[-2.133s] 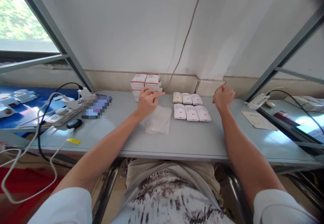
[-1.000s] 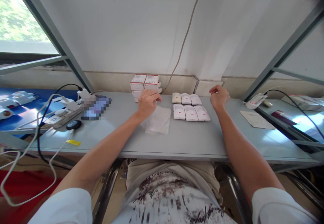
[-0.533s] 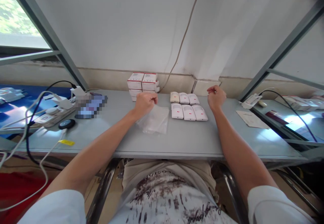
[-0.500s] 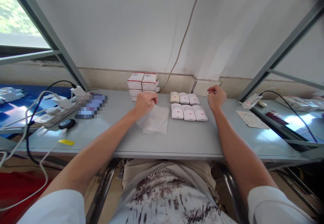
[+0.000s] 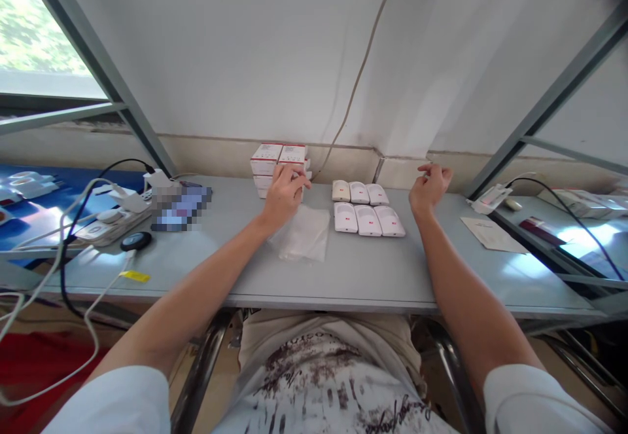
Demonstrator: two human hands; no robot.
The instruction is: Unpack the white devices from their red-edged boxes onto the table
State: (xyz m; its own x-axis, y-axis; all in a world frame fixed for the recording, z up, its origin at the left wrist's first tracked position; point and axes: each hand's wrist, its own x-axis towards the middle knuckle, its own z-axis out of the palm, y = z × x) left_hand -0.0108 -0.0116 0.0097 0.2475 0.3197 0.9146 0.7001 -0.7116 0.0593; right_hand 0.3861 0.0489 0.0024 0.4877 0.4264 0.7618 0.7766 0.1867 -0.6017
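Observation:
My left hand [image 5: 284, 192] is raised in front of the stacked white-and-red boxes [image 5: 267, 159], its fingers loosely bent and apart, holding nothing that I can see. Whether it touches the boxes I cannot tell. Just below it, clear plastic bags [image 5: 304, 234] lie flat on the grey table [image 5: 363, 270]. Several white sensor-like devices [image 5: 367, 220] rest in two rows right of the bags; one in the back row looks yellower [image 5: 341, 191]. To their right my right hand [image 5: 430, 185] hovers, fingers half curled and apart, with nothing visible in it.
A phone [image 5: 181, 208], a power strip [image 5: 110, 221] with chargers and cables, and a black round puck [image 5: 136, 241] lie on the left. On the right are a paper sheet [image 5: 493, 234] and a white socket strip [image 5: 490, 198]. Metal frame posts rise at both sides.
My left hand has loosened from a closed shape, its fingers now apart. My right hand has shifted slightly right and its fingers have stretched a little. The devices stay in their rows.

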